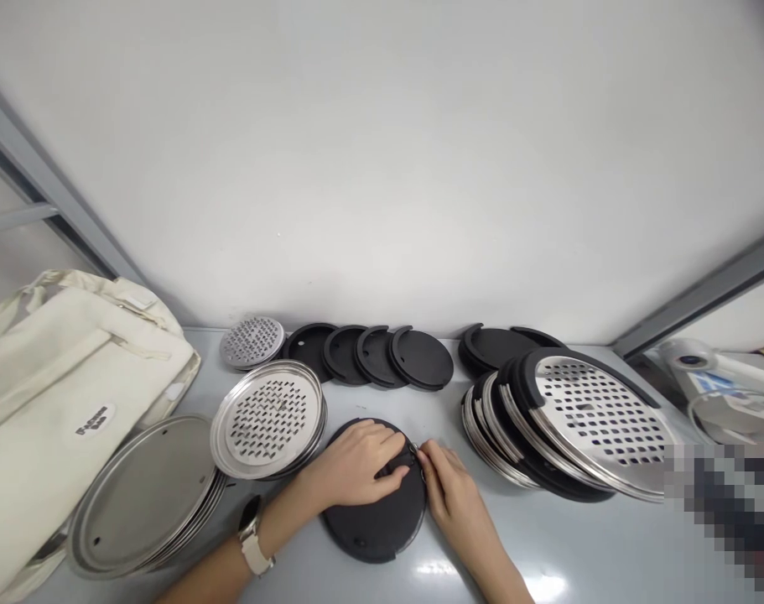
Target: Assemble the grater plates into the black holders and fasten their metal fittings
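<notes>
The left hand (366,463) curls over a black disc (375,527), grip unclear from here; the right hand (445,485) pinches a metal piece (414,449) at its edge; the bag (60,369) hides its contents

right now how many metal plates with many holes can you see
3 in view: a small plate at back left, a bigger plate just in front of it, and the largest plate at right. More may be hidden underneath.

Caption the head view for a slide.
Left hand on a black disc, right hand at its edge, with perforated metal plates to either side.
</notes>
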{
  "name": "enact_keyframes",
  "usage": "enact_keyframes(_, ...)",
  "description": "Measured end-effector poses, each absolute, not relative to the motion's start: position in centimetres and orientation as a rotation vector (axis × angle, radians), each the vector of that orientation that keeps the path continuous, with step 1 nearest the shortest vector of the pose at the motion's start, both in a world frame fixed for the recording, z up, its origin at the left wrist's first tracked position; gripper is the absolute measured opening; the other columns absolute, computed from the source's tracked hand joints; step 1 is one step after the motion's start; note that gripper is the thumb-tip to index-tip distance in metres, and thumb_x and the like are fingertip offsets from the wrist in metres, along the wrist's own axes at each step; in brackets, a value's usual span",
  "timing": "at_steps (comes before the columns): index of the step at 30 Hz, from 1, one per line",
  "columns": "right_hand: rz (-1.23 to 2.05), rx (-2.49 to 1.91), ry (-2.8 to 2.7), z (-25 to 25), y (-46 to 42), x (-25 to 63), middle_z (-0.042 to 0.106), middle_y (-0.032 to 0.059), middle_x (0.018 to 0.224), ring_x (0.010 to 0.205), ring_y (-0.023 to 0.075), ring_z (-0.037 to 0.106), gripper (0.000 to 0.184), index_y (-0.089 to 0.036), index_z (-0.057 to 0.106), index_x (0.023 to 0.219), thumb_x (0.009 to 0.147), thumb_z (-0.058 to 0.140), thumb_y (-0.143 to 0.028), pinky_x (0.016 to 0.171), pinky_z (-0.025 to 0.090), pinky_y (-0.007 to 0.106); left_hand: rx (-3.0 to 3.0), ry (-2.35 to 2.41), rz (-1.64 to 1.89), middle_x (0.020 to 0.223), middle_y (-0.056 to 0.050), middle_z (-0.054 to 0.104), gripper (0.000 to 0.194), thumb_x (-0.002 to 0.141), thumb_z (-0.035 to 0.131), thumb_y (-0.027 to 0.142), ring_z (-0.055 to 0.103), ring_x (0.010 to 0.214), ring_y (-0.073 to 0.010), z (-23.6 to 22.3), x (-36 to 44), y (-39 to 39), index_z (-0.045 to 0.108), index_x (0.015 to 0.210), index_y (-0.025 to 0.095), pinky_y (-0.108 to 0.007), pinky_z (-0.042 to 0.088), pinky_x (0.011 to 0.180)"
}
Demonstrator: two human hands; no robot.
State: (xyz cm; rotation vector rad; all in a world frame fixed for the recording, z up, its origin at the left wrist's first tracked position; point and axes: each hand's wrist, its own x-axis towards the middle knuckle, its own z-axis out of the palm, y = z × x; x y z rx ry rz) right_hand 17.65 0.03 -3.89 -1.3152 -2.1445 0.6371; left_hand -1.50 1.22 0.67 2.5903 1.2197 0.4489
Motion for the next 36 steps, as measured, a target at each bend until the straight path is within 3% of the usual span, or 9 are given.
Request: enact_keyframes(36,0.547,-1.325,-2.226,-3.48,0.25,17.65,0.053,0.0011,0.067,0.067,0.0188,0.053,0.022,-0.023,0.041,0.078,0.097,0.030,-0.023,0.061,0.039,0.029,2.563,1.206,0.491,0.075,-0.001,0.054,0.010,0.086,0.049,0.027,0.053,0.074,-0.0174,0.65,-1.48,1.13,0.045,0.081,0.019,-0.029,0.040,0.073)
